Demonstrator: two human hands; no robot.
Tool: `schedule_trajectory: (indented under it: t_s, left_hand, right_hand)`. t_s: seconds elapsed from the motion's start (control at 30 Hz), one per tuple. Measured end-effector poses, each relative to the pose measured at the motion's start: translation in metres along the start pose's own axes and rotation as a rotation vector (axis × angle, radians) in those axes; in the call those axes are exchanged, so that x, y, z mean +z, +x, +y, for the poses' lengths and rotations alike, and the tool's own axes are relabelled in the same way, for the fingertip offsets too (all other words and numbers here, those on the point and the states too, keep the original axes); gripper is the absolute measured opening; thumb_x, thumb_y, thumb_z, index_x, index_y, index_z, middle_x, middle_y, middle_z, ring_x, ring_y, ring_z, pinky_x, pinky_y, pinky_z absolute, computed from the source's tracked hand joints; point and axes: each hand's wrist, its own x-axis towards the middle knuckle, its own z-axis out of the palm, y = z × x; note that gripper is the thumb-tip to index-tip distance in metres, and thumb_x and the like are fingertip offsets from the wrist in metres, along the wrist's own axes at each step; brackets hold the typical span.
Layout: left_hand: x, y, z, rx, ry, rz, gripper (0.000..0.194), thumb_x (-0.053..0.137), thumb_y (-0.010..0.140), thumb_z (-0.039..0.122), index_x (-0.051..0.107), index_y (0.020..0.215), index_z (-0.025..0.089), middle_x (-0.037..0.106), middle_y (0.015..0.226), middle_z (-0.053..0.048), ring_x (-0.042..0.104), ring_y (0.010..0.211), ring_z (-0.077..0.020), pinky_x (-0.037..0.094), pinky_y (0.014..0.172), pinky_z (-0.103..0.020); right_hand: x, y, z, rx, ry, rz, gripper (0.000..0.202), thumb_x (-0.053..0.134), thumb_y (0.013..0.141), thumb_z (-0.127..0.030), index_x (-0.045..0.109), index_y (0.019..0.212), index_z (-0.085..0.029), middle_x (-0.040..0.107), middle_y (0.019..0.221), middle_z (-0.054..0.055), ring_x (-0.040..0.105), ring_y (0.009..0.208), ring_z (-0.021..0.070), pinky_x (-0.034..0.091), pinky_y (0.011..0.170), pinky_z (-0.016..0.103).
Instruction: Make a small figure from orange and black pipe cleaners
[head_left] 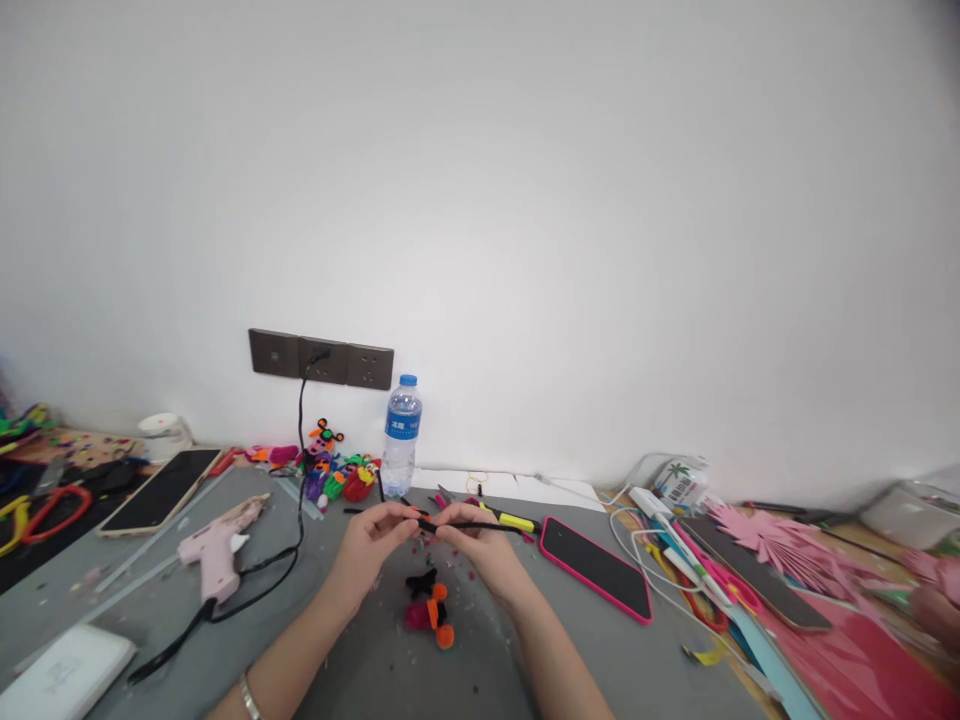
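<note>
Between my two hands a black fuzzy pipe cleaner [491, 526] is stretched roughly level above the grey table mat. My left hand [373, 540] pinches it near its middle, thumb against fingertips. Close beside it, my right hand [478, 542] pinches the same strip, and a free end sticks out to the right. Short black ends also show by the left fingers; how they join is hidden. Just below the hands lies a small fuzzy figure [435, 615] in magenta, orange and black, touched by neither hand.
A pink glue gun [214, 550] with a black cord lies left, near a white box [67, 672]. A water bottle [403, 435] and several colourful fuzzy figures [349, 478] stand by the wall. Right are a pink-cased phone [596, 568], cables, scissors and paper; another person's hand [934, 612] shows.
</note>
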Motion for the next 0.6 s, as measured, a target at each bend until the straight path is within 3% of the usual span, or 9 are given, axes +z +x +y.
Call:
schedule_trajectory:
  t_s: [0.37, 0.6]
  left_hand:
    - [0.006, -0.005, 0.005, -0.067, -0.157, -0.039, 0.030, 0.077, 0.064, 0.043, 0.071, 0.075, 0.016, 0.068, 0.062, -0.002, 0.059, 0.062, -0.0155, 0.046, 0.062, -0.024]
    - [0.007, -0.007, 0.003, -0.096, -0.201, -0.111, 0.029, 0.077, 0.065, 0.042, 0.071, 0.077, 0.016, 0.069, 0.067, -0.002, 0.060, 0.065, -0.0160, 0.047, 0.068, -0.027]
  right_hand:
    - [-0.004, -0.001, 0.003, 0.013, 0.131, -0.103, 0.021, 0.075, 0.071, -0.038, 0.070, 0.078, -0.019, 0.067, 0.076, 0.003, 0.061, 0.074, 0.0178, 0.045, 0.073, 0.028]
    - [-0.001, -0.002, 0.011, 0.073, 0.274, -0.257, 0.027, 0.073, 0.073, -0.043, 0.063, 0.077, -0.018, 0.061, 0.070, 0.000, 0.057, 0.069, 0.0153, 0.042, 0.074, 0.028]
